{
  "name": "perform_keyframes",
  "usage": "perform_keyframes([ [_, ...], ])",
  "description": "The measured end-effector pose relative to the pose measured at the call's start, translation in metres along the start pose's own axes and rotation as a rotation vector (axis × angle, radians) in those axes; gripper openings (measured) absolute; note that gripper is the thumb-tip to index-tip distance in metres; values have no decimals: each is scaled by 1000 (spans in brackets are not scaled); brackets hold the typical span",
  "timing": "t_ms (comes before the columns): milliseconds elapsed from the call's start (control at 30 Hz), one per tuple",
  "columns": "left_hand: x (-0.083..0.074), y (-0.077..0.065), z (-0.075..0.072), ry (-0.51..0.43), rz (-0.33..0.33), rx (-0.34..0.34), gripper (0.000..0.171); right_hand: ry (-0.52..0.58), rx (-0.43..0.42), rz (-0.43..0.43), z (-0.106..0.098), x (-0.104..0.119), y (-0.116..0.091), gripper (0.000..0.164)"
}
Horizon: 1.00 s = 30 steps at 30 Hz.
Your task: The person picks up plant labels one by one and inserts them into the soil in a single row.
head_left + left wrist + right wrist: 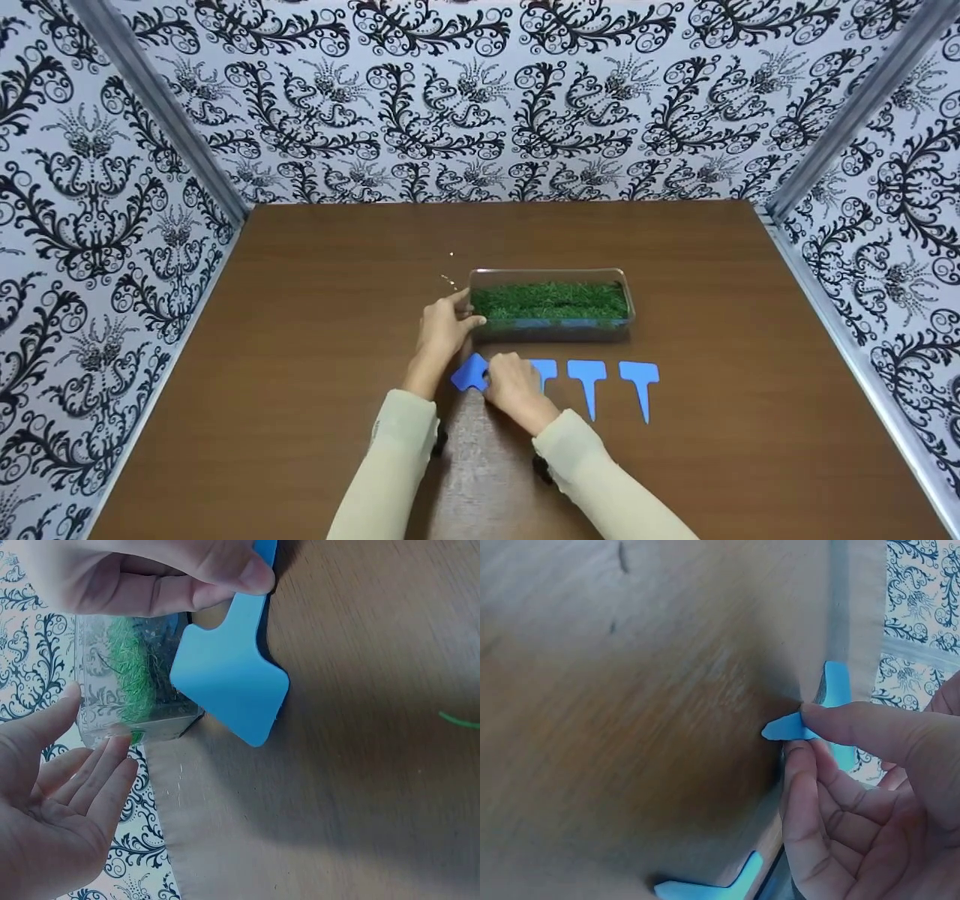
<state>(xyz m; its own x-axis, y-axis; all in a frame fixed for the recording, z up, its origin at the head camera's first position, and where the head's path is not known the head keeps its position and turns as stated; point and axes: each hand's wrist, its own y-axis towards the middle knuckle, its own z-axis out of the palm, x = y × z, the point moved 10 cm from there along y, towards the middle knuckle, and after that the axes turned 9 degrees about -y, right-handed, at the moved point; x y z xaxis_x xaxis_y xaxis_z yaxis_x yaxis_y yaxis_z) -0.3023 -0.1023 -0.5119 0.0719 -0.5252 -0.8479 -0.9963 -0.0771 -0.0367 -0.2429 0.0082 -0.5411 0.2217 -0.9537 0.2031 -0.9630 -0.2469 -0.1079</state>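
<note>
My right hand pinches the stem of a blue T-shaped plant label between thumb and fingers. In the left wrist view the broad head of this label is tilted over the table, and its pointed stem end sticks out past my thumb in the right wrist view. My left hand is at the left end of a clear plastic box with green artificial grass inside. Its fingers are nearly straight, tips at the box's end wall, thumb spread apart.
Beside my right hand, blue labels lie in a row on the brown table: one partly covered label, a middle label and a right-hand label. Small pale specks lie behind my left hand. Patterned walls enclose the table.
</note>
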Motion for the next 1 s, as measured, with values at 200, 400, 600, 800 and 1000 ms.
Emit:
perform_keyframes([
  [200,1,1,0,-13,-1,-6,58,82,64,-51,4,0,0,57],
  [400,2,2,0,-17,1,-3,59,126,78,-72,7,-3,-1,39],
  [600,3,1,0,-14,0,-6,59,184,69,-104,7,-6,-5,9],
  [800,2,1,1,-5,1,-2,58,264,75,-114,6,-11,-7,6],
  [1000,1,0,-1,-10,2,-3,59,310,93,-132,1,-13,-6,6],
])
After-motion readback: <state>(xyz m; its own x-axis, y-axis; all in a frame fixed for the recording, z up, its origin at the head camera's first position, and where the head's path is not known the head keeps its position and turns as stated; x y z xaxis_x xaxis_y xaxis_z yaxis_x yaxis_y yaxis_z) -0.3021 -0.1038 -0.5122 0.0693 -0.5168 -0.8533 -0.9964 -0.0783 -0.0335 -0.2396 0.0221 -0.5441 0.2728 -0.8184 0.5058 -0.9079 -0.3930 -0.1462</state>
